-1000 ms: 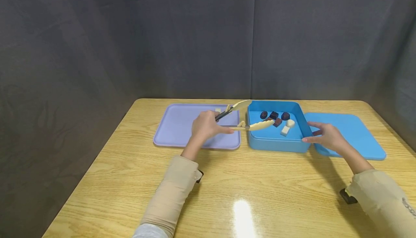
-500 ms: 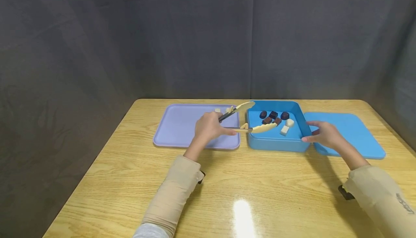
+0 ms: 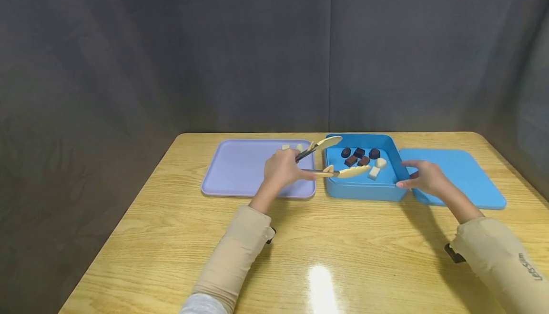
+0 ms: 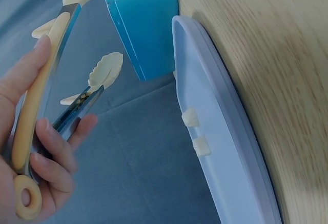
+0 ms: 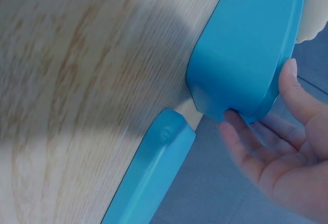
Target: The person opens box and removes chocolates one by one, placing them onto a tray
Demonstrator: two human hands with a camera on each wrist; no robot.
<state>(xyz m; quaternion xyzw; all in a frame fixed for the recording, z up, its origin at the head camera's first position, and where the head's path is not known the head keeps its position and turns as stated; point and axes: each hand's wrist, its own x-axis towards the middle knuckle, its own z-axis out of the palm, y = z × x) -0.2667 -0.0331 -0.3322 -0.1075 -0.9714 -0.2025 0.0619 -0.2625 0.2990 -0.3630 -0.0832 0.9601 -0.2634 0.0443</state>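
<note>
1. With the left hand, gripping the tongs: pressing the thumb along one arm and curling the fingers round the other, seemingly so that a single squeeze is working both arms.
2. Pointing the tongs out to the right of the left hand, over the left part of the blue box; holding the tips well apart with nothing caught between them, probably leaving room for a piece. Impossible to tell how high above the box floor.
3. With the right hand, not clenching: spanning the box's near right corner and resting thumb and fingers loosely on its outside, probably bracing it against sliding.
4. Seeing the box standing between both hands and, to the left of the right hand, three dark pieces farther back, two brown pieces and two white pieces lying inside, mostly spaced enough for picking singly.
5. Seeing the lilac tray partly beneath the left hand, bearing two pale pieces just beyond it; apparently sitting beside the box for easy reaching.
6. Seeing the blue lid lying on the bench beside the right hand, presumably leaving the box uncovered.
</note>
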